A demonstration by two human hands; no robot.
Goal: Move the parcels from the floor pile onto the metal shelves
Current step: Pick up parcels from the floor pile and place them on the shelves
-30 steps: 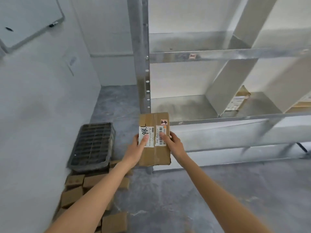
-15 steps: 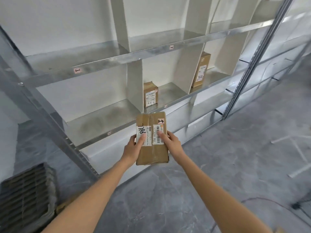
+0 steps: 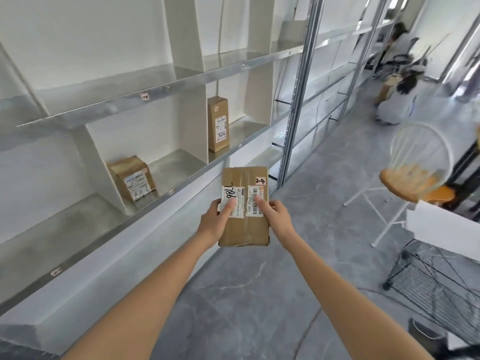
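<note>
**At the shelves, parcel in hand**

Dead centre, both hands, left (image 3: 217, 223) and right (image 3: 276, 219), grip the parcel (image 3: 244, 206), fingers curled round its edges, labels up, likely for reading. Shelves (image 3: 181, 175) wait at ten o'clock, two boxes (image 3: 132, 178) already in.

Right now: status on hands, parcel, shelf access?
Left hand and right hand both grip the held parcel, thumbs on its labels. Parcel not yet shelved. Two parcels on the metal shelf; nothing between held parcel and shelf.
</note>
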